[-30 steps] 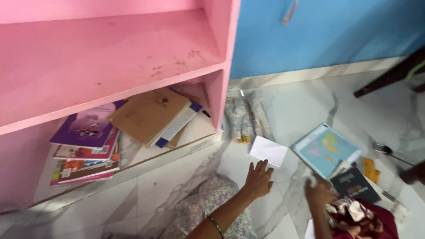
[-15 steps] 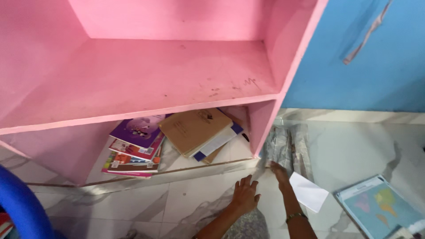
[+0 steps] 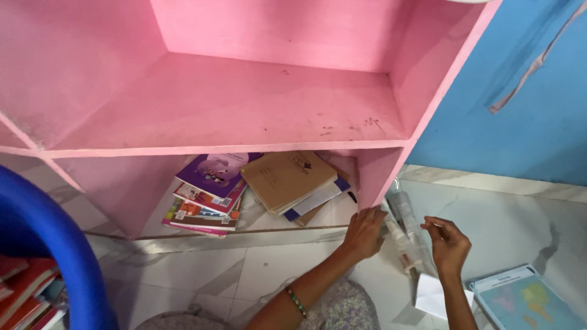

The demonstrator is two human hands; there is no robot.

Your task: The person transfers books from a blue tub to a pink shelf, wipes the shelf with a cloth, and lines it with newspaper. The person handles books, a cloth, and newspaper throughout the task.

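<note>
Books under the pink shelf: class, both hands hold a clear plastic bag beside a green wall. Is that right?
Not quite. The head view shows the wall is blue, not green. The rest stands: both hands, left and right, hold the clear bag, books under the pink shelf.

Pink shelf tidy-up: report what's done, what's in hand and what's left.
Done: two stacks, the brown notebooks and purple-topped books, lie in the pink shelf's bottom bay. In hand: the left hand and right hand hold a clear plastic packet beside the shelf's side wall. Left: a white paper and a map book lie on the floor; the upper shelf board holds nothing.
</note>
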